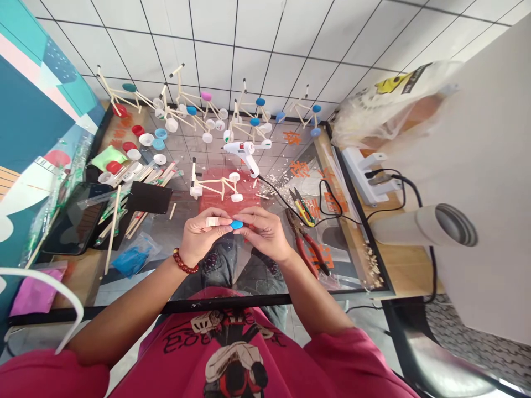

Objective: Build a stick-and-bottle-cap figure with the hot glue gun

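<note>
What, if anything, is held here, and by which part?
A small blue piece, pinched around its edges by the fingers of the left hand and right hand.

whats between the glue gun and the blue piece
In the head view, a stick frame with white caps stands between the glue gun and blue piece, partly over a red patch.

Head cam POV, single view, fwd + steep down

Cam's worn on the person's head, so ur looking over the shirt (pixel 178 354) at the btm edge, down onto the table (pixel 265 300), w/ the tiled wall (pixel 257 33) across the top. L hand (pixel 203 232) + R hand (pixel 267 232) are approx mid-frame, fairly near the cam. Wide FOV btw: gets the patterned panel (pixel 25 110) far L and the white cylinder (pixel 409 228) on the R; pic's squished in height.
</note>
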Tool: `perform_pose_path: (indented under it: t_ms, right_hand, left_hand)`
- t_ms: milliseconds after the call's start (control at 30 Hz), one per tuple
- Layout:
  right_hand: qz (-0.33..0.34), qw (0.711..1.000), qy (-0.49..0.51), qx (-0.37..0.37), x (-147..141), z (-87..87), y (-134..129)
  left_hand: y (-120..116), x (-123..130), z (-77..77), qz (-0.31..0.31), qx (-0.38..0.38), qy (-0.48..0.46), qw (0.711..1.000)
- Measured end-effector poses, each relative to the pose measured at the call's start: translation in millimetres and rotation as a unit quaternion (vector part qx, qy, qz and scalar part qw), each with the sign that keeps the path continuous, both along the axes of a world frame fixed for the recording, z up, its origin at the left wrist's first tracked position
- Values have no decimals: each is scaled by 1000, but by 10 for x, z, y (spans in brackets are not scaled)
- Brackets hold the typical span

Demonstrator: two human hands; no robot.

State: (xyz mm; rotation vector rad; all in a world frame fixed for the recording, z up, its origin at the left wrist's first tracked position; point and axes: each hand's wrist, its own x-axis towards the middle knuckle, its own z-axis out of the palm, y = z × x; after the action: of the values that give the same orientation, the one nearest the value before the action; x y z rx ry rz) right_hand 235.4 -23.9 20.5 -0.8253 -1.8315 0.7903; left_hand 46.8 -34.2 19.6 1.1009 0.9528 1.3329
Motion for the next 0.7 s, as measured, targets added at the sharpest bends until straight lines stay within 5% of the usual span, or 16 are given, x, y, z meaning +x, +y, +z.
perform_pose_path:
  t_ms: [700]
  right_hand:
    - [-25,1000,-5,-2,-3,-12,-2]
  left_hand:
    - [-4,-1,-45,1,-50,3,999]
